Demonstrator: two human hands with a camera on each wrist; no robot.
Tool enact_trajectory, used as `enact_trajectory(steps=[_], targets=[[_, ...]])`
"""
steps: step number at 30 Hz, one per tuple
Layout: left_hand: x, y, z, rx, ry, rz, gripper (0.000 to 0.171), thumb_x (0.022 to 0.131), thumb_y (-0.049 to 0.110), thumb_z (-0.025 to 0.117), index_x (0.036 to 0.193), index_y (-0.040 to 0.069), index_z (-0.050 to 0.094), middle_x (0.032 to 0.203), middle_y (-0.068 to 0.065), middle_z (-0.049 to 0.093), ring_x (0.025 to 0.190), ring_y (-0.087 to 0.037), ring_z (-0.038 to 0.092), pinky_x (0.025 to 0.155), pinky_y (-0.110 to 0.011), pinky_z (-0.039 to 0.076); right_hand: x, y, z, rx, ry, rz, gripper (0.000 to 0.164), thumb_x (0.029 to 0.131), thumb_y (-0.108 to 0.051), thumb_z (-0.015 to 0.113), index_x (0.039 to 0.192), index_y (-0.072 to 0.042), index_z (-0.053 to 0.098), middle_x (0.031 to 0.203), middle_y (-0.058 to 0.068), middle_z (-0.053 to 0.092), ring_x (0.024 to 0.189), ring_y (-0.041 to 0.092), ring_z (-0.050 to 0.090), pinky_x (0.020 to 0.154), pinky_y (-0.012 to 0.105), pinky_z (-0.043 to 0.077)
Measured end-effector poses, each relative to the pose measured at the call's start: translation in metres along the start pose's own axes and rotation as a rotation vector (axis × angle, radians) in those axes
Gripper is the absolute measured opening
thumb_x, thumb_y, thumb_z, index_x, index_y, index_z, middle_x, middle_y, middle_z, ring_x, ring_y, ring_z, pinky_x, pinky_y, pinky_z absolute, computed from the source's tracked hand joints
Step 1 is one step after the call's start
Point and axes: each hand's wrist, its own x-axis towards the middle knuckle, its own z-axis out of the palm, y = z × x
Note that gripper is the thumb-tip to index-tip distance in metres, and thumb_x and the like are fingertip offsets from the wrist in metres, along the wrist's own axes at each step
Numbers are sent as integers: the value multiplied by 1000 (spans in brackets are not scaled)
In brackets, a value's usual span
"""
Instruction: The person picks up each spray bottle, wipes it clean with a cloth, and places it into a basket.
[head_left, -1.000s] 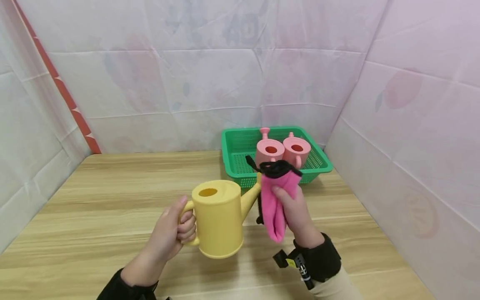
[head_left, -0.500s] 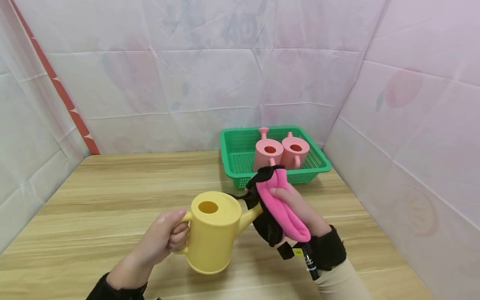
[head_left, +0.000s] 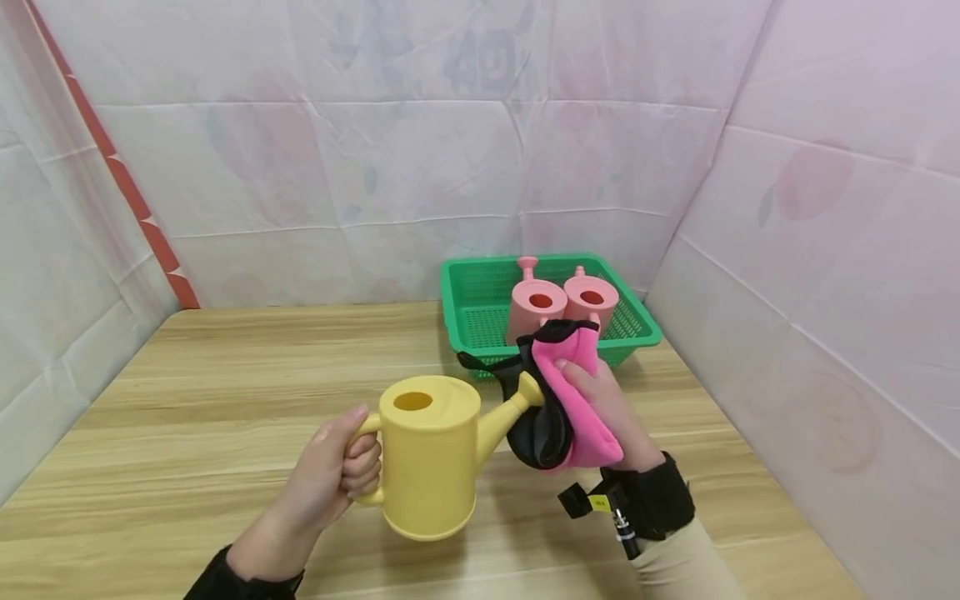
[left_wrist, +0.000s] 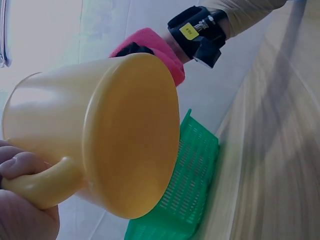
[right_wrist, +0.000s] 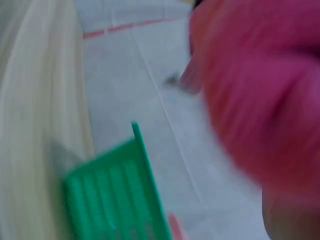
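Observation:
A yellow watering can (head_left: 429, 458) is held up over the table, its spout pointing right. My left hand (head_left: 330, 467) grips it by the handle, fingers curled through. In the left wrist view the can's round base (left_wrist: 135, 135) faces the camera. My right hand (head_left: 600, 400) grips a folded pink and black cloth (head_left: 577, 408), thumb on the pink side. The cloth's black side lies right behind the spout's tip (head_left: 529, 390), which shows in front of it. In the right wrist view the blurred pink cloth (right_wrist: 260, 100) covers much of the frame and hides the fingers.
Towards the back right of the wooden table (head_left: 225, 400) stands a green basket (head_left: 480, 275). Inside it are two pink watering cans, one on the left (head_left: 537, 312) and one on the right (head_left: 591, 297). Sheeted walls (head_left: 337, 167) border the table at the back and both sides.
The yellow can has dipped, risen partly and ended slightly lower and further left. The cloth has turned in my right hand, baring its black side and the spout's tip.

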Motion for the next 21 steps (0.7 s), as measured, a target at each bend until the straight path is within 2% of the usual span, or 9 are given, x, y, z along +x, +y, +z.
enact_trajectory(steps=[3, 5, 8, 11, 14, 17, 19, 21], targets=[[1, -1, 0, -12, -6, 21, 43, 104, 22, 17, 63, 12, 23, 50, 0, 17, 41, -12, 15, 38, -28, 10, 1, -5, -2, -116, 116, 33, 30, 94, -16, 52, 116, 5, 46, 88, -1, 57, 78, 8, 57, 71, 19, 47], [2, -1, 0, -10, -16, 29, 43, 104, 22, 15, 63, 10, 21, 50, -1, 17, 41, -13, 14, 38, -28, 10, -1, -9, -1, -81, 140, 23, 29, 94, -15, 51, 115, 4, 45, 86, -3, 58, 76, 7, 57, 70, 18, 47], [3, -2, 1, 15, -26, 38, 43, 104, 21, 15, 62, 9, 20, 49, -3, 16, 40, -16, 12, 37, -29, 9, -5, -10, 2, -28, 112, -39, 22, 95, -14, 49, 109, 2, 45, 76, -2, 57, 67, 6, 58, 63, 19, 48], [3, -5, 4, 73, -13, 58, 43, 103, 18, 16, 61, 9, 21, 48, -4, 15, 39, -19, 10, 35, -29, 8, -5, -7, 9, -119, 45, -95, 22, 93, -13, 53, 108, 2, 49, 77, 4, 58, 65, 10, 59, 62, 22, 48], [2, -7, 7, 112, 61, 90, 43, 103, 18, 19, 61, 8, 22, 48, -5, 15, 39, -20, 9, 35, -30, 7, -3, -1, 18, -292, 19, -128, 33, 88, -15, 64, 115, -1, 51, 88, 10, 60, 74, 16, 60, 67, 27, 50], [2, -8, 10, 120, 162, 111, 44, 104, 21, 23, 62, 8, 21, 48, -5, 14, 39, -20, 9, 36, -31, 7, -2, 2, 31, -436, 87, -204, 42, 81, -17, 73, 117, -9, 53, 99, 9, 62, 85, 18, 59, 74, 33, 50], [2, -9, 11, 117, 219, 119, 44, 104, 24, 25, 63, 7, 21, 49, -5, 15, 40, -19, 10, 37, -31, 7, -2, 5, 38, -520, 132, -303, 46, 78, -14, 76, 118, -11, 54, 103, 8, 62, 89, 18, 59, 77, 37, 51], [2, -10, 13, 110, 234, 129, 45, 104, 25, 25, 63, 7, 21, 49, -5, 15, 40, -19, 11, 37, -31, 8, -2, 7, 43, -601, 174, -411, 49, 76, -11, 76, 119, -11, 55, 105, 7, 62, 92, 18, 59, 79, 39, 50]])
